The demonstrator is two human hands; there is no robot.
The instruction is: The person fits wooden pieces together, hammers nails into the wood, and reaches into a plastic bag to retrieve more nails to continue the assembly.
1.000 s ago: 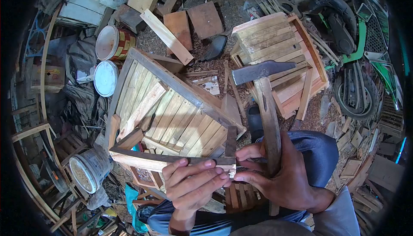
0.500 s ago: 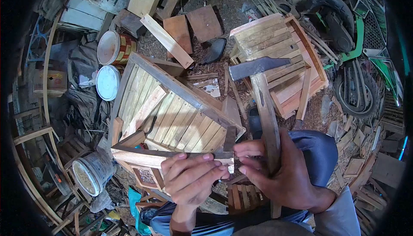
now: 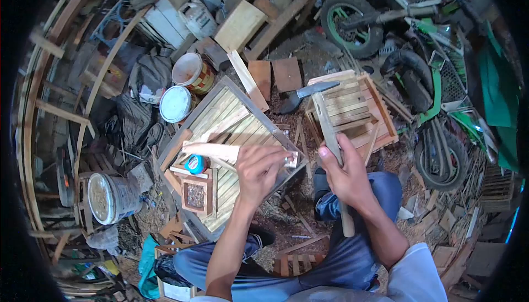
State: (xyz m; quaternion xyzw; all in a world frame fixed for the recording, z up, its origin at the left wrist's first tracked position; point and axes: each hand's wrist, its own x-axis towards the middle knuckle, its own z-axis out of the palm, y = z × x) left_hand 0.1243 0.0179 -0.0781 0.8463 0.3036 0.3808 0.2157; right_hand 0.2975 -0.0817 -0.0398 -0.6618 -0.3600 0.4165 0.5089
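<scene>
My left hand (image 3: 257,174) is closed on a pale wooden strip (image 3: 212,149) that lies across the slatted wooden panel (image 3: 226,194). The strip's right end shows beyond my fingertips, near the panel's right corner. In my right hand (image 3: 346,172) is the wooden handle of a hammer (image 3: 329,120), its metal head up and pointing away from me. Left of my left hand, on the panel, are a blue round container (image 3: 195,164) and a small square wooden frame (image 3: 196,196) with small bits inside.
A slatted wooden crate (image 3: 352,104) stands beyond the hammer. Two paint buckets (image 3: 175,104) are at the upper left, and another bucket (image 3: 113,198) is at the left. A green motorbike (image 3: 435,82) stands at the right. Wood scraps litter the floor.
The view has shifted and shows more of the floor. My right hand has moved away from my left with the hammer. The strip is now raised at an angle over the panel, and the blue container has come into view.
</scene>
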